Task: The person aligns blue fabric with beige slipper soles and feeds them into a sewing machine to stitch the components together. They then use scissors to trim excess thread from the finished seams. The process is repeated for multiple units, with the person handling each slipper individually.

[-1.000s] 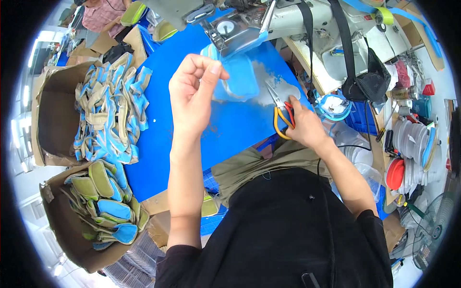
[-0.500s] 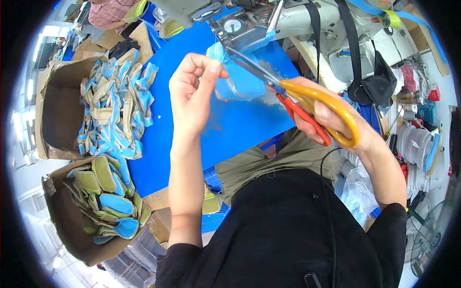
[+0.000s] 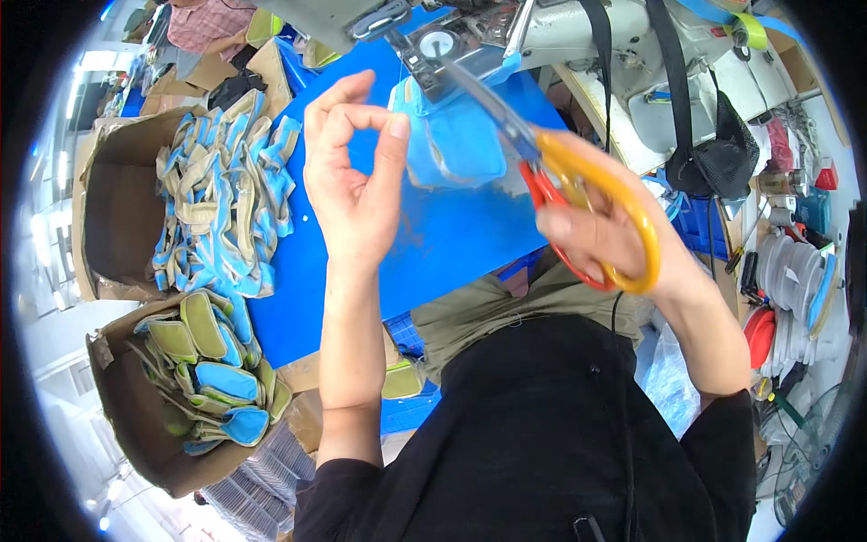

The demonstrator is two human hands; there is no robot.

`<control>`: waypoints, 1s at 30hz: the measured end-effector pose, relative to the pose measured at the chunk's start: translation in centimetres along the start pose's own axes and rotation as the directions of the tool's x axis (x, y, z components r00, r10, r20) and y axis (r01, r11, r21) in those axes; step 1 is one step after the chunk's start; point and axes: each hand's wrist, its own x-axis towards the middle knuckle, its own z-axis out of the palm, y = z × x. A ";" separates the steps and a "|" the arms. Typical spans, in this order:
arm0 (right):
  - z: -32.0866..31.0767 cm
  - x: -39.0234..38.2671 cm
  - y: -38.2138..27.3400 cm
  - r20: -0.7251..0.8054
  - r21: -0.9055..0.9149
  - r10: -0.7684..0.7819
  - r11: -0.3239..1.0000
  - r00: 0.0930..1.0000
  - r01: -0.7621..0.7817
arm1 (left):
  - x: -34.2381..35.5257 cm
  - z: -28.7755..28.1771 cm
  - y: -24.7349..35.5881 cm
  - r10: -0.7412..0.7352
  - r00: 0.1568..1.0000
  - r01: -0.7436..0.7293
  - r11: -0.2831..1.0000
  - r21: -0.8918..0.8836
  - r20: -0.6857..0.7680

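Observation:
My right hand is wrapped round the handles of a pair of scissors, one handle yellow, the other red. Their blades look blurred and close together, pointing up-left toward the sewing machine. Below the machine head a light blue fabric piece lies on the blue table top. Just left of that fabric, my left hand is raised, thumb and index fingertip pinched together and the other fingers loosely bent. Whatever the pinch holds is too small to make out.
Left of the blue table top, blue and beige fabric strips spill from a cardboard box. A nearer box holds several green and blue padded pieces. Black straps hang at the right. Another person is at the far left.
The scissors have swung more upright, and their blades have closed up. My left hand has shifted slightly left, away from the fabric, its outer fingers lifting.

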 end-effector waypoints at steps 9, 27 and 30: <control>-0.5 4.7 0.6 0.153 0.341 0.032 0.936 0.988 -0.083 | 0.6 0.1 0.6 0.051 0.998 -0.051 0.998 0.030 -0.025; -5.5 5.7 -1.1 0.289 0.061 0.102 0.990 0.952 -0.125 | 4.2 1.0 -0.6 -0.240 0.970 0.241 0.970 -0.026 0.034; -4.9 6.0 -2.2 0.295 -0.195 0.092 0.980 0.951 -0.034 | 4.5 0.9 -0.6 -0.277 0.959 0.278 0.961 -0.008 0.060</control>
